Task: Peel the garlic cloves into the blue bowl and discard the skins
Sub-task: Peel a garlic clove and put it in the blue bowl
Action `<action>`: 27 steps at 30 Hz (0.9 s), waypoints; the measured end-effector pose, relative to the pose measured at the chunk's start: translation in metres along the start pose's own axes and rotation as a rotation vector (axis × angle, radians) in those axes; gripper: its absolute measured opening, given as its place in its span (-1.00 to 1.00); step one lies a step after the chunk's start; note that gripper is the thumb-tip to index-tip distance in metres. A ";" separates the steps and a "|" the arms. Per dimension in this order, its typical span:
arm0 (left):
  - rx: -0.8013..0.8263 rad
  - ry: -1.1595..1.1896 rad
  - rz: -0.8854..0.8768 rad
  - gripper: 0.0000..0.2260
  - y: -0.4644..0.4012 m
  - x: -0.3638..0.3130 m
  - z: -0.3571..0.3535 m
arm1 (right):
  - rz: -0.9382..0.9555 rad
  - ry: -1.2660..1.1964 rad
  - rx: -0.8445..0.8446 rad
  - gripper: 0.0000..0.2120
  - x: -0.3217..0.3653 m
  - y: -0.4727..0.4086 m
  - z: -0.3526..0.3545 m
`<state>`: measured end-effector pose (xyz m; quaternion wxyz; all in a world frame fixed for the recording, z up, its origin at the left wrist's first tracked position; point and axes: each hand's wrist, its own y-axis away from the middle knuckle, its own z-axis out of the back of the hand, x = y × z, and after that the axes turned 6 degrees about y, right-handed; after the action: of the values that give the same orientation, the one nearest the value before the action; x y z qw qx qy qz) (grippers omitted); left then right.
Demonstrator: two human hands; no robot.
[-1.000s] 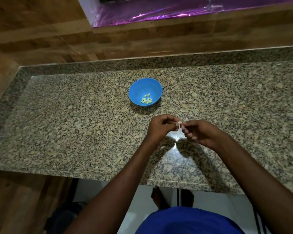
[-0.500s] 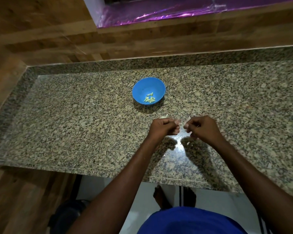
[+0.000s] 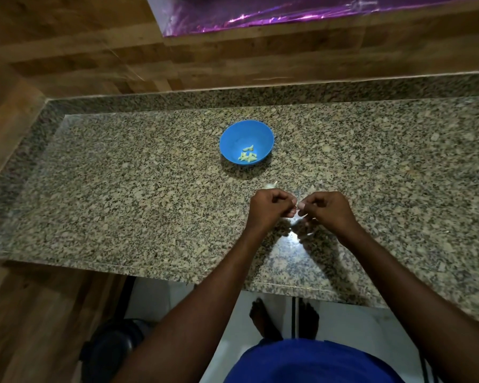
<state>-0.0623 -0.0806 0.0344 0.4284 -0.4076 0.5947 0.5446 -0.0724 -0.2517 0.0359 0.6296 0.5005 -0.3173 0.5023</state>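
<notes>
A blue bowl (image 3: 246, 134) stands on the granite counter (image 3: 122, 189) and holds several pale peeled cloves (image 3: 248, 157). In front of it, my left hand (image 3: 270, 210) and my right hand (image 3: 328, 211) meet fingertip to fingertip, both pinched on a small garlic clove (image 3: 297, 203) that is mostly hidden by the fingers. One unpeeled clove (image 3: 270, 186) lies on the counter just beyond my left hand, between it and the bowl.
A wooden wall backs the counter, and shiny purple foil (image 3: 288, 12) lines a ledge above it. Wooden panels close off the left side. Below the counter's front edge are a dark round bin (image 3: 111, 352) and my bare feet on a white floor.
My hands have stayed together over the same spot, with the fingers working at the clove. The view has shifted slightly, and the loose clove beyond my left hand now shows.
</notes>
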 end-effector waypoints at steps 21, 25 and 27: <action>0.107 0.143 -0.007 -0.82 0.005 -0.006 0.005 | -0.246 -0.458 -0.004 -0.90 0.015 0.010 -0.008; 0.078 0.126 -0.033 -0.85 0.006 -0.002 0.004 | -0.233 -0.413 -0.040 -0.77 0.017 0.014 -0.009; 0.079 0.124 -0.040 -0.86 0.007 -0.001 0.004 | -0.238 -0.377 -0.042 -0.78 0.019 0.014 -0.010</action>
<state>-0.0685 -0.0761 0.0376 0.4174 -0.4353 0.6328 0.4857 -0.0813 -0.2365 0.0549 0.6245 0.6060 -0.3785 0.3153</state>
